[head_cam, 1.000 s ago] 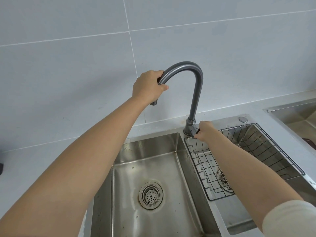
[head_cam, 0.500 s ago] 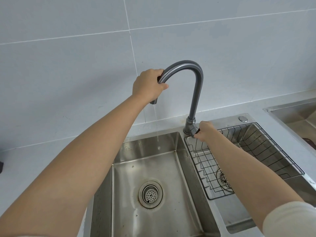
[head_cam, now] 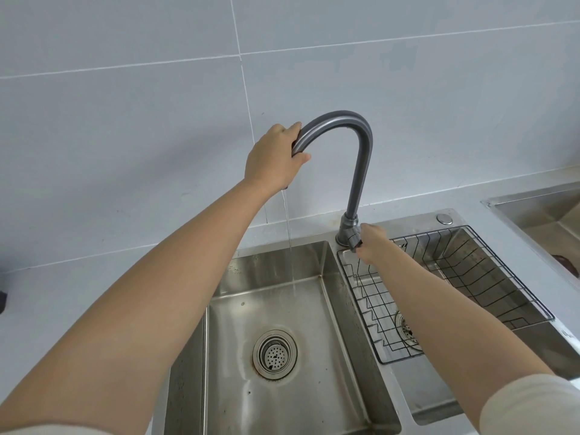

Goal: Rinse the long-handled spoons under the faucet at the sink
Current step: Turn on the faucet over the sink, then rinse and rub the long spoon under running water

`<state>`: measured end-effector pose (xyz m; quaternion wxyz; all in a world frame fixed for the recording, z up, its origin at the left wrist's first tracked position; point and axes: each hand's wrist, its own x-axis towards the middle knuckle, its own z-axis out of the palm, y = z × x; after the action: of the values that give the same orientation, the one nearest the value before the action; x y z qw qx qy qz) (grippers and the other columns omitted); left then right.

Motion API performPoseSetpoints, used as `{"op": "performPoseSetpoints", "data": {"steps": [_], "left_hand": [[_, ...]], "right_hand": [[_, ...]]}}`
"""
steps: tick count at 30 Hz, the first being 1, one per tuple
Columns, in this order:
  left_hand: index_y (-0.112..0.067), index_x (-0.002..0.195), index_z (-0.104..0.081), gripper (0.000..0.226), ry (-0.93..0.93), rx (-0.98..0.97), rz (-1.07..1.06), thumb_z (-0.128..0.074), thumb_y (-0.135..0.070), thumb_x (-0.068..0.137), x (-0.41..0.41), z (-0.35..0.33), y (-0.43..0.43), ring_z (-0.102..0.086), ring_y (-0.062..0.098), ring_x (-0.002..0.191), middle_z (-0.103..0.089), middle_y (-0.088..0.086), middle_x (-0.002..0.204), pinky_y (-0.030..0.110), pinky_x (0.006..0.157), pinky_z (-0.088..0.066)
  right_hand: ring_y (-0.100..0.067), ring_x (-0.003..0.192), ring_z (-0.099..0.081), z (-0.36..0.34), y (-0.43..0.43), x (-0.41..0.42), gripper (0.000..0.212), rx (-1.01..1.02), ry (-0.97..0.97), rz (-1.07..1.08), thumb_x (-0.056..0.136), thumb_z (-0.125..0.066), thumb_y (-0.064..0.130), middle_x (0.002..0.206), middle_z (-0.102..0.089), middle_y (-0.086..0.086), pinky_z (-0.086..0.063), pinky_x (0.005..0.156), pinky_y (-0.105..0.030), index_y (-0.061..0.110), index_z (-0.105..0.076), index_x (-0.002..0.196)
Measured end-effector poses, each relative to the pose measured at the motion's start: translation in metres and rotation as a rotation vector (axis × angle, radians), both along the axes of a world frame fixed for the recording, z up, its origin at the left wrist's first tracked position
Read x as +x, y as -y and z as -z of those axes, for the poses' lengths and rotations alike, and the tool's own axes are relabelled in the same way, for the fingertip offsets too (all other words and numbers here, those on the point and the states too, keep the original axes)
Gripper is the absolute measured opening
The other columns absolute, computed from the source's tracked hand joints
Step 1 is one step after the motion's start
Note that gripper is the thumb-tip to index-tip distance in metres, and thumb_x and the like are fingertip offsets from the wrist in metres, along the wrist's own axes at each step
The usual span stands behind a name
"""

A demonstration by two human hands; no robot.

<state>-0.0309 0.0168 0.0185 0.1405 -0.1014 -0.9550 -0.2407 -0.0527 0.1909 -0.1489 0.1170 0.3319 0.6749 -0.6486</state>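
Observation:
A dark grey gooseneck faucet point(head_cam: 361, 158) rises behind the steel double sink point(head_cam: 332, 277). My left hand point(head_cam: 274, 160) grips the spout end of the faucet, over the left basin. My right hand point(head_cam: 372, 243) holds the handle at the faucet's base. A thin stream of water point(head_cam: 288, 233) falls from the spout into the back of the left basin. No spoons are in view.
A black wire rack point(head_cam: 470, 277) sits in the right basin. The left basin has a round drain strainer point(head_cam: 274, 353). A round button point(head_cam: 444, 218) sits on the sink deck. Another steel basin point(head_cam: 539, 211) lies at the far right. Grey tiled wall stands behind.
Water began to flow from the spout and the stream has grown longer and steadier. Both hands have stayed on the faucet.

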Motion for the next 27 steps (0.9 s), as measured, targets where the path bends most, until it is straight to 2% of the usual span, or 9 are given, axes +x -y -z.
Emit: {"op": "performPoseSetpoints", "data": {"steps": [3,6,8,11,13,18,22,24,27], "left_hand": [[-0.011,0.144,-0.019,0.059,-0.020,-0.032,-0.001,-0.045,-0.030,0.094,0.009,0.005,0.003,-0.045,0.027,0.121,-0.040,0.013,0.137,0.037,0.095,-0.041],[-0.008,0.146,-0.007,0.062,-0.101,-0.087,-0.001,-0.036,-0.031,0.097,0.025,0.015,0.012,-0.019,0.023,0.142,-0.017,0.010,0.155,0.033,0.114,-0.022],[-0.009,0.146,-0.002,0.062,-0.097,-0.191,-0.025,-0.032,-0.034,0.097,0.039,0.027,0.021,-0.007,0.023,0.145,-0.005,0.009,0.157,0.037,0.118,-0.011],[-0.013,0.146,0.006,0.064,-0.005,-0.308,-0.113,-0.027,-0.038,0.097,0.064,0.053,0.039,0.004,0.022,0.146,0.006,0.006,0.158,0.041,0.118,-0.002],[-0.015,0.145,0.009,0.065,0.053,-0.331,-0.171,-0.025,-0.041,0.096,0.085,0.072,0.051,0.009,0.021,0.145,0.010,0.005,0.157,0.041,0.118,0.003],[-0.014,0.145,0.008,0.067,0.165,-0.320,-0.323,-0.021,-0.047,0.095,0.133,0.122,0.085,0.008,0.023,0.145,0.008,0.006,0.157,0.044,0.117,0.004],[-0.014,0.136,0.017,0.080,0.168,-0.323,-0.446,0.020,-0.065,0.074,0.175,0.151,0.116,0.012,0.020,0.141,0.012,0.003,0.152,0.042,0.113,0.005],[-0.017,0.133,0.022,0.082,0.247,-0.305,-0.504,0.024,-0.068,0.069,0.199,0.160,0.131,0.017,0.018,0.140,0.017,0.001,0.151,0.041,0.113,0.008],[-0.009,0.144,-0.004,0.085,0.286,-0.305,-0.613,0.012,-0.062,0.080,0.235,0.166,0.153,-0.014,0.031,0.144,-0.014,0.014,0.155,0.047,0.116,-0.014]], "right_hand": [[-0.020,0.076,-0.043,-0.003,0.008,0.006,0.022,0.008,0.012,-0.036,0.095,-0.041,0.030,0.083,-0.046,-0.008,-0.036,0.061,-0.028,0.009,-0.048,0.096],[-0.020,0.072,-0.044,-0.009,0.020,0.016,0.032,0.135,-0.033,-0.030,0.093,-0.043,0.033,0.093,-0.044,-0.010,-0.037,0.057,-0.027,0.008,-0.036,0.111],[-0.027,0.091,-0.050,-0.014,0.031,0.027,0.049,0.264,-0.140,-0.104,0.092,-0.045,0.033,0.115,-0.044,-0.017,-0.047,0.080,-0.039,-0.001,-0.029,0.123],[-0.033,0.143,-0.013,-0.027,0.044,0.053,0.076,0.530,-0.282,-0.396,0.095,-0.038,0.037,0.155,-0.001,-0.021,-0.016,0.117,-0.046,-0.001,0.002,0.146],[-0.031,0.145,0.008,-0.040,0.054,0.074,0.078,0.711,-0.358,-0.570,0.097,-0.032,0.040,0.155,0.014,-0.020,-0.002,0.119,-0.041,0.000,0.013,0.145],[-0.029,0.144,0.015,-0.059,0.087,0.105,0.077,0.980,-0.518,-0.871,0.097,-0.025,0.046,0.155,0.019,-0.017,0.004,0.118,-0.041,0.002,0.016,0.145],[-0.029,0.144,0.016,-0.059,0.121,0.121,0.076,1.080,-0.599,-1.061,0.097,-0.022,0.047,0.155,0.021,-0.015,0.006,0.118,-0.040,0.003,0.018,0.145],[-0.029,0.144,0.016,-0.054,0.142,0.130,0.076,1.094,-0.653,-1.154,0.097,-0.022,0.047,0.155,0.021,-0.015,0.005,0.118,-0.040,0.004,0.018,0.145],[-0.028,0.145,0.016,-0.045,0.177,0.146,0.076,1.087,-0.698,-1.277,0.097,-0.022,0.047,0.155,0.021,-0.014,0.003,0.118,-0.041,0.004,0.017,0.145]]}}
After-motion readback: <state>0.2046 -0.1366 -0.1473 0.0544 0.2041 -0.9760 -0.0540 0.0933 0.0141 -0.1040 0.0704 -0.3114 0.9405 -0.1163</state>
